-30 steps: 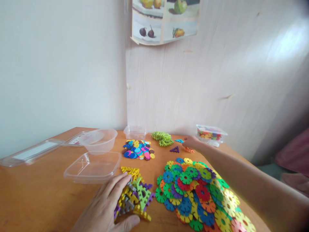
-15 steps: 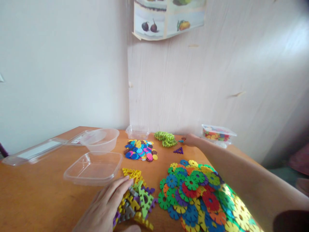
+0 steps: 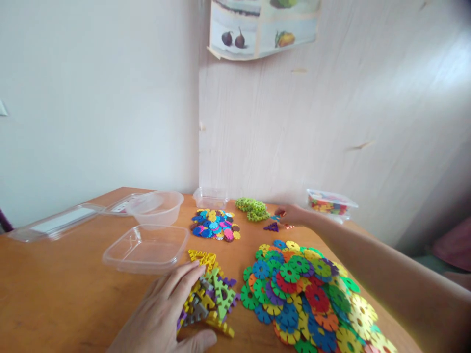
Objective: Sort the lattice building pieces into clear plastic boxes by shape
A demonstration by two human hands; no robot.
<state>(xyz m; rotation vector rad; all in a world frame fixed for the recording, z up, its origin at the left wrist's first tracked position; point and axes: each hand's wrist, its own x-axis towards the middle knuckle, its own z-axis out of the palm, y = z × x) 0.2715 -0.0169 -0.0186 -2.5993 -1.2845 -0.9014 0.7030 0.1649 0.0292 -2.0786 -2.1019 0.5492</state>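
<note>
On the orange table point(image 3: 66, 279), the left hand point(image 3: 165, 314) lies flat and open, fingers spread, resting against the near side of a pile of triangular pieces point(image 3: 211, 291) in yellow, green, purple and grey; it grips nothing. The right hand point(image 3: 292, 214) is stretched out to the far side of the table, its fingers curled over a few small loose pieces point(image 3: 289, 226); whether it has any pinched cannot be told. A purple triangle point(image 3: 272, 227) lies just beside that hand, with a heap of green pieces point(image 3: 253, 209) near it on the left. Between the two hands sits a large pile of coloured discs point(image 3: 305, 294). A smaller heap of little discs point(image 3: 215, 225) lies further back. A clear tray point(image 3: 147, 247), a clear bowl point(image 3: 158, 207) and a flat lid point(image 3: 55, 223) stand at the left. A lidded box of pieces point(image 3: 331, 203) stands by the wall.
</note>
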